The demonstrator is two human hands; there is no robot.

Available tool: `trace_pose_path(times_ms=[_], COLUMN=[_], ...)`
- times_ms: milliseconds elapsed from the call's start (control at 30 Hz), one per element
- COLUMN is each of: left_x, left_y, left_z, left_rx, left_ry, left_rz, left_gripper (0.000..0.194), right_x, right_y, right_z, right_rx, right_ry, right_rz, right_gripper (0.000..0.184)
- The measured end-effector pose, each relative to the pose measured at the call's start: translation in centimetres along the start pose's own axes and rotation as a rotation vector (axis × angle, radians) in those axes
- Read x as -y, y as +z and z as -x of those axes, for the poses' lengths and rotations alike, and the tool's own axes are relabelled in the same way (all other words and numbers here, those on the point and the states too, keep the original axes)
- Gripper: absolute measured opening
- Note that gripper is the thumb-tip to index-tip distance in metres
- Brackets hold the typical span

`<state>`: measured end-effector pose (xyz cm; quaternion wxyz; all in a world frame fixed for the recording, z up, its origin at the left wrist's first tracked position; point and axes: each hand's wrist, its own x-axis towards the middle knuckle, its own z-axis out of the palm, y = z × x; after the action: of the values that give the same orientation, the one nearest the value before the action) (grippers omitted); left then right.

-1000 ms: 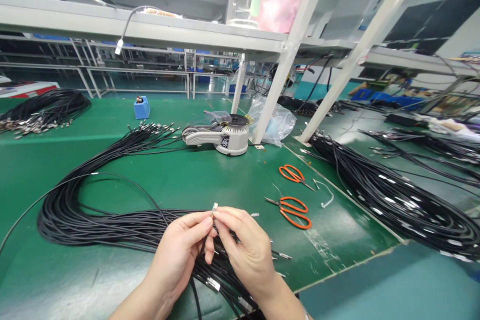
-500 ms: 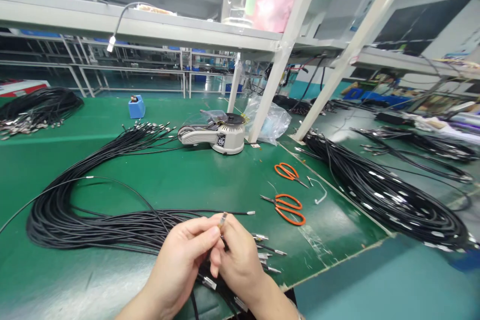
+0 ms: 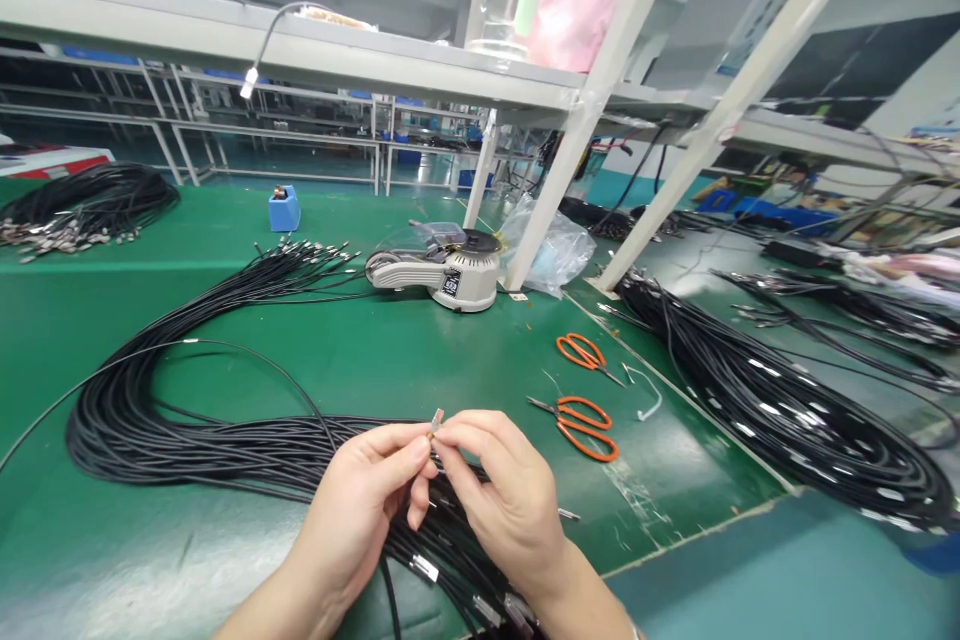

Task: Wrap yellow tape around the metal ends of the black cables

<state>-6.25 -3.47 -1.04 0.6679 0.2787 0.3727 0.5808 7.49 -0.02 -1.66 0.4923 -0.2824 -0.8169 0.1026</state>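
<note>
Between the fingertips of both hands is a small metal cable connector (image 3: pixel 436 421), its silvery end sticking up. My left hand (image 3: pixel 367 485) pinches it from the left, thumb against forefinger. From the other side my right hand (image 3: pixel 506 490) pinches at the same connector, its thumb and forefinger close to the left ones. The cable below the connector is mostly hidden by my fingers. Under and behind both hands lies a large bundle of black cables (image 3: pixel 225 455), bent in a U, with metal-tipped ends below my hands.
Two orange-handled scissors (image 3: pixel 589 428) lie right of my hands. A grey round tape dispenser (image 3: pixel 465 280) stands behind, near a shelf post (image 3: pixel 570 140). A blue block (image 3: pixel 284 210) sits farther back. More coiled black cables (image 3: pixel 795 410) lie at right, and another bundle (image 3: pixel 97 205) at far left.
My right hand has shifted right and its fingers have straightened out around the connector. The connector's metal end now shows more. The whole view has shifted slightly.
</note>
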Motion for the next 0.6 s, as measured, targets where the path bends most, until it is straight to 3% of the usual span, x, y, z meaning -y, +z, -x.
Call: trace_pose_path(times_ms=[333,600], left_x=[0.08,0.14], left_y=[0.03,-0.03], left_z=[-0.04,0.12], left_rx=[-0.001,0.016], left_ry=[-0.017,0.014], left_rz=[0.026,0.002], left_gripper=[0.024,0.022], right_x=[0.42,0.24], right_y=[-0.26,-0.14], right_z=[0.06,-0.13], right_rx=[-0.059,-0.014], right_ry=[0.091,0.031], right_rz=[-0.108,0.005], right_gripper=[0.020,0.012])
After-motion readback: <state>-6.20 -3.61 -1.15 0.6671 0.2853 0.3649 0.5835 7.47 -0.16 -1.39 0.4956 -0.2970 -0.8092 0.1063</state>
